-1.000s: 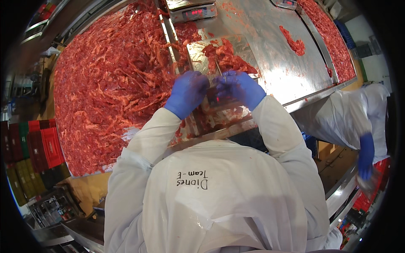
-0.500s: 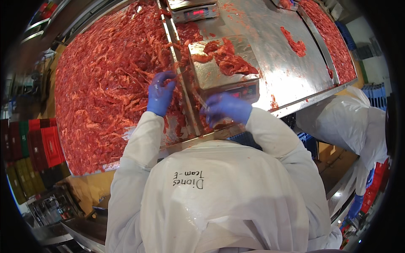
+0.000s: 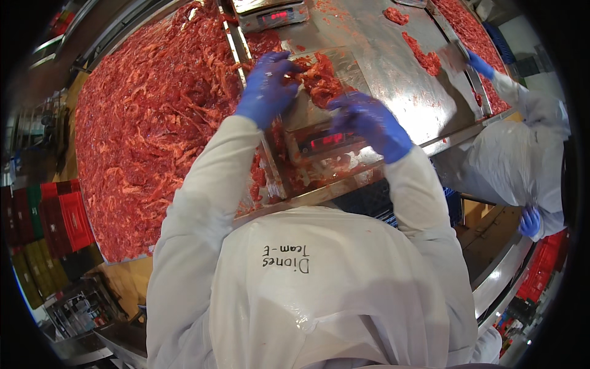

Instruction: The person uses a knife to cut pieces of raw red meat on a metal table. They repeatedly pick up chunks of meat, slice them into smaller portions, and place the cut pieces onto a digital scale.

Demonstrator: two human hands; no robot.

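A clump of red meat strips (image 3: 322, 81) lies on the metal pan of a weighing scale (image 3: 353, 69). At the left side of the clump is my left hand (image 3: 268, 89), in a blue glove, its thumb and fingers apart and reaching to the meat's edge. My right hand (image 3: 373, 128), gloved likewise, hovers over the pan's near right corner. Its fingers are spread, slightly blurred, and point toward the clump. The scale's lit red display (image 3: 327, 141) shows between my hands. Whether my fingertips press into the meat is hard to see.
A large heap of meat (image 3: 160, 129) fills the left side, behind a metal divider (image 3: 275, 166). A second scale (image 3: 270, 15) stands farther back. Loose meat (image 3: 422, 54) lies on the steel table (image 3: 399, 92). At right, a co-worker's gloved hand (image 3: 481, 64) holds a blurred flat object near another meat bed.
Both my hands have moved away from me to the scale, the left from the heap's edge, the right from the scale's front. The co-worker's arm now reaches in at right. Another meat piece shows farther back.
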